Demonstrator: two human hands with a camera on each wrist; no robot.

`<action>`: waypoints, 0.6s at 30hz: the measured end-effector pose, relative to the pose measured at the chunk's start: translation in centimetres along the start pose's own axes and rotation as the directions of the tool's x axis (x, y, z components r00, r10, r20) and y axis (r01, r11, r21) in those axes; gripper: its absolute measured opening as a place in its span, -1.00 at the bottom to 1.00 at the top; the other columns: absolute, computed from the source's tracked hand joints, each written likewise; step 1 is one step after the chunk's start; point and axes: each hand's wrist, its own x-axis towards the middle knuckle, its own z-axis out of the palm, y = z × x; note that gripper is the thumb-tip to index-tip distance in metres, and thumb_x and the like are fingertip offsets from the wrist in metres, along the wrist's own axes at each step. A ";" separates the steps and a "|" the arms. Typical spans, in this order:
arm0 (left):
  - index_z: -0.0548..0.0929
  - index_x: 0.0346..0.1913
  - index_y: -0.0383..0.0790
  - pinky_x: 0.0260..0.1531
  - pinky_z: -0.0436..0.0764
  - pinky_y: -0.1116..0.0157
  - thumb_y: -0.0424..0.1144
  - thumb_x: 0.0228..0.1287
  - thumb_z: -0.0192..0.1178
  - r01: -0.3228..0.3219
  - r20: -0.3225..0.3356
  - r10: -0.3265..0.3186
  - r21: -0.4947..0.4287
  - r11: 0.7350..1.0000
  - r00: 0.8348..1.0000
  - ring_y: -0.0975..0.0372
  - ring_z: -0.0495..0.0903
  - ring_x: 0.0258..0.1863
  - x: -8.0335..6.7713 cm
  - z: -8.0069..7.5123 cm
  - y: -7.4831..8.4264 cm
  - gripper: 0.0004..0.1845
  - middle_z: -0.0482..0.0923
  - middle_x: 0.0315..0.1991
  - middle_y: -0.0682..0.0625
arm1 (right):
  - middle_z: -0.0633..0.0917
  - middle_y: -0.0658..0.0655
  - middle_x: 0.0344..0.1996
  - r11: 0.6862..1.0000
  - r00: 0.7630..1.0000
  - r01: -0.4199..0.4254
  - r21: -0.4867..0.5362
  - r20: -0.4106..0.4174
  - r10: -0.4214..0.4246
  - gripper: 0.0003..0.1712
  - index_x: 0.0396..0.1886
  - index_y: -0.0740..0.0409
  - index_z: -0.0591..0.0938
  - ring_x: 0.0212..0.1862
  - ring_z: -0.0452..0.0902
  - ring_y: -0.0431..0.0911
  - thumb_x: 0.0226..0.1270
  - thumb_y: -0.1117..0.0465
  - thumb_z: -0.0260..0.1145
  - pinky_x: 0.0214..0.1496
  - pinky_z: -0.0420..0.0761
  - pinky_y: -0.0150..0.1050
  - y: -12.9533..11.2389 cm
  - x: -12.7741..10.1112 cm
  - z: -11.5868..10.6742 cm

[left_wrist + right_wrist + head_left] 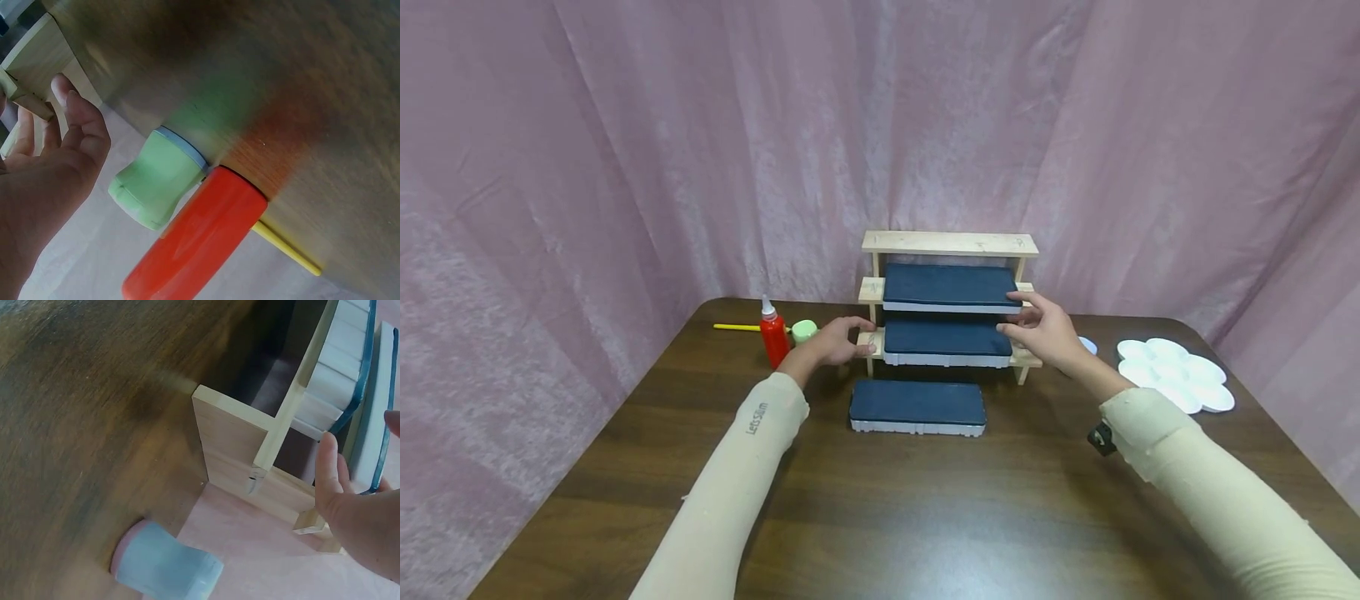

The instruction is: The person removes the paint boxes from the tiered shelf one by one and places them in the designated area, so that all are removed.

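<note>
A small stepped wooden rack (pixel 951 243) stands near the table's back edge. Two flat white boxes with dark blue lids rest on it, the upper box (pixel 951 285) on the middle step and the lower box (pixel 947 337) on the bottom step. My left hand (pixel 838 340) grips the left end of the bottom step, thumb in front. With its fingers curled round the right end of the upper box, my right hand (pixel 1041 333) has its thumb (pixel 327 459) right at the lower box's corner. A third blue-lidded box (pixel 917 407) lies on the table before the rack.
Left of the rack stand a red squeeze bottle (pixel 774 337) and a green cup (pixel 803 331), with a yellow stick (pixel 737 327) behind. A light blue cup (pixel 165 559) is to the rack's right. Farther right lies a white flower-shaped palette (pixel 1176 375). A pink curtain (pixel 955 108) hangs behind the table.
</note>
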 end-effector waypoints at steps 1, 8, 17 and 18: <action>0.50 0.33 -0.06 0.29 0.36 -0.11 -0.08 0.33 0.30 -0.007 0.003 0.007 0.004 1.000 1.000 -0.07 0.38 0.24 0.0 0.0 0.0 -0.47 0.38 0.35 -0.19 | 0.64 0.39 0.03 1.000 1.000 -0.007 0.013 0.006 0.007 -0.23 0.47 0.13 0.32 -0.14 0.70 0.10 0.33 0.09 0.39 -0.17 0.71 -0.14 0.0 0.1 0.1; 0.50 0.33 -0.07 0.32 0.33 -0.10 -0.08 0.32 0.30 -0.011 0.010 0.011 0.009 1.000 1.000 -0.08 0.36 0.29 -0.1 0.0 -0.2 -0.46 0.38 0.36 -0.18 | 0.61 0.35 0.07 0.998 0.998 -0.056 0.036 -0.027 0.057 -0.28 0.44 0.08 0.39 0.04 0.56 0.11 0.35 0.03 0.38 -0.15 0.54 -0.35 -0.1 0.3 0.2; 0.50 0.33 -0.06 0.29 0.36 -0.10 -0.07 0.32 0.30 -0.004 0.011 0.004 0.000 1.000 1.000 -0.09 0.36 0.28 -0.2 -0.2 -0.1 -0.46 0.38 0.35 -0.19 | 0.61 0.37 0.08 0.986 0.995 -0.098 0.134 -0.020 0.102 -0.29 0.45 0.07 0.40 -0.03 0.59 0.15 0.36 0.02 0.36 -0.24 0.58 -0.25 -0.5 0.5 0.3; 0.50 0.33 -0.06 0.28 0.37 -0.10 -0.08 0.32 0.30 -0.004 0.012 0.004 0.000 1.000 1.000 -0.09 0.37 0.27 -0.2 -0.2 -0.1 -0.46 0.38 0.35 -0.19 | 0.61 0.37 0.08 0.984 0.994 -0.103 0.147 -0.022 0.108 -0.30 0.44 0.08 0.40 -0.03 0.60 0.18 0.36 0.03 0.36 -0.19 0.61 -0.21 -0.4 0.5 0.3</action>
